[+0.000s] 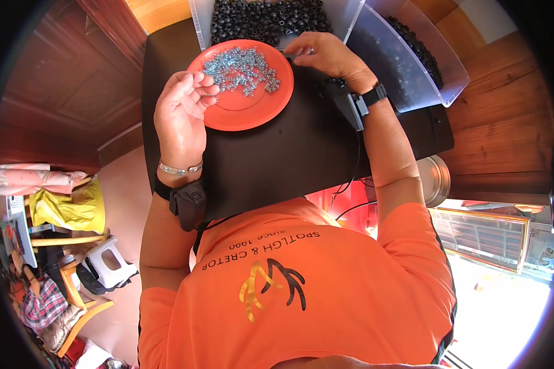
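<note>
An orange-red round plate (246,117) lies on the dark table, with a heap of small silvery metal pieces (240,66) on it. Over the plate's left rim is my left hand (183,107), palm partly turned up, its fingers curled in toward the thumb. Whatever may be between those fingertips is too small to make out. At the right of the plate, my right hand (332,58) is bent inward with thumb and fingers pinched together near the rim. A tiny dark spot shows by its fingertips, but I cannot tell what it is. Both wrists wear black strapped devices.
Beyond the plate stands a clear bin of small black parts (268,21). A second clear plastic bin (406,67), also with black parts, sits at the right. The dark table (271,163) ends close to my body. Cables hang near its front edge; a white stool (109,264) stands left.
</note>
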{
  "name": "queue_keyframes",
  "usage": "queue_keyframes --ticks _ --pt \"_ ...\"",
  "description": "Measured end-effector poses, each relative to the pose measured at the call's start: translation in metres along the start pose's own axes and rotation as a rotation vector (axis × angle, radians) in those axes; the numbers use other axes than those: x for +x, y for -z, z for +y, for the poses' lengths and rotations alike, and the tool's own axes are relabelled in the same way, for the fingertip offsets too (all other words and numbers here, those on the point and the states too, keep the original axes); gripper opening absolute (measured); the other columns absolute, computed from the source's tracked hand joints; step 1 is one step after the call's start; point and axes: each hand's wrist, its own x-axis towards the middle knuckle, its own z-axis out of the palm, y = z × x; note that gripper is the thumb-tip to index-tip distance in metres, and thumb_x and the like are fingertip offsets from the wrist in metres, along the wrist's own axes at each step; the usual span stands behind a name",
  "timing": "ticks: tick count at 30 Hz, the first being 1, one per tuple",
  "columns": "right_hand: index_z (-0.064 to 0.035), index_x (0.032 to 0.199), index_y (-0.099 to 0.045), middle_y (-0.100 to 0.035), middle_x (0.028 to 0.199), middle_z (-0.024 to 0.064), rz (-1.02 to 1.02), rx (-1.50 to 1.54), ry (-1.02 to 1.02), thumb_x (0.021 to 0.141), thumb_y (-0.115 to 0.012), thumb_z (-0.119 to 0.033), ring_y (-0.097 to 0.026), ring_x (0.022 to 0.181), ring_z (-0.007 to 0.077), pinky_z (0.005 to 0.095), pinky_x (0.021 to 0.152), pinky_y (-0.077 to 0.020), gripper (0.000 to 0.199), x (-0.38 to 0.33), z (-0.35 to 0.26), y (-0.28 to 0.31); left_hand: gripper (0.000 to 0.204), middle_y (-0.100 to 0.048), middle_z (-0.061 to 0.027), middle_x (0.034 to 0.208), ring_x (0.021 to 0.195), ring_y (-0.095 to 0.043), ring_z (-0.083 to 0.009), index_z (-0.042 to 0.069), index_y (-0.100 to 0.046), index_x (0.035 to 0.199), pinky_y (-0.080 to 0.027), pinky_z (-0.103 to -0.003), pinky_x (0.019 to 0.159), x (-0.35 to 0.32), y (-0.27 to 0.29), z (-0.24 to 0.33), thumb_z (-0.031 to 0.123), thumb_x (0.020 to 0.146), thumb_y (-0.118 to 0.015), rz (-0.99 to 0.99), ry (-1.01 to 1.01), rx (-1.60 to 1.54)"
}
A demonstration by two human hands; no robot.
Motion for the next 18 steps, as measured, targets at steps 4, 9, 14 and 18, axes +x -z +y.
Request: queue_keyframes --ticks 4,9,14,18 --pt "-0.0065 0.099 -0.067 -0.065 0.087 0.0060 -0.012 -0.100 0.081 0.075 -0.067 -0.005 -0.062 0.082 0.0182 0.0303 0.073 -0.0495 0.024 -0.001 0.005 -0.014 0.014 -0.061 -0.0067 0.086 0.079 -0.059 -0.0176 0.004 -0.055 0.088 -0.044 -0.029 0.073 0.001 -0.002 -0.001 0.017 0.090 -0.049 -0.017 0.010 0.002" --pt "-0.0053 0.098 -0.066 -0.064 0.085 0.0042 0.008 -0.194 0.090 0.075 -0.066 -0.004 -0.061 0.080 0.0158 0.0294 0.071 -0.0489 0.023 -0.001 -0.005 -0.008 0.015 -0.061 -0.0063 0.085 0.079 -0.060 -0.0174 0.004 -0.056 0.090 -0.044 -0.029 0.072 0.000 -0.001 -0.002 0.017 0.090 -0.049 -0.026 0.025 0.011" --pt "-0.0054 0.095 -0.067 -0.062 0.085 -0.0018 0.073 0.407 0.113 0.077 -0.070 -0.003 -0.056 0.076 0.0085 0.0253 0.069 -0.0475 0.019 -0.004 -0.046 0.002 0.018 -0.062 -0.0063 0.088 0.079 -0.060 -0.0163 0.003 -0.058 0.094 -0.044 -0.028 0.072 -0.004 -0.007 -0.003 0.019 0.091 -0.049 -0.080 0.059 0.062" --pt "-0.0040 0.097 -0.065 -0.062 0.091 -0.0001 -0.072 0.887 0.150 0.076 -0.071 0.002 -0.058 0.080 0.0082 0.0230 0.072 -0.0494 0.023 -0.013 -0.088 -0.008 0.020 -0.063 -0.0062 0.090 0.080 -0.060 -0.0134 0.003 -0.059 0.096 -0.043 -0.024 0.072 -0.010 -0.018 -0.005 0.018 0.091 -0.048 -0.144 0.067 0.147"
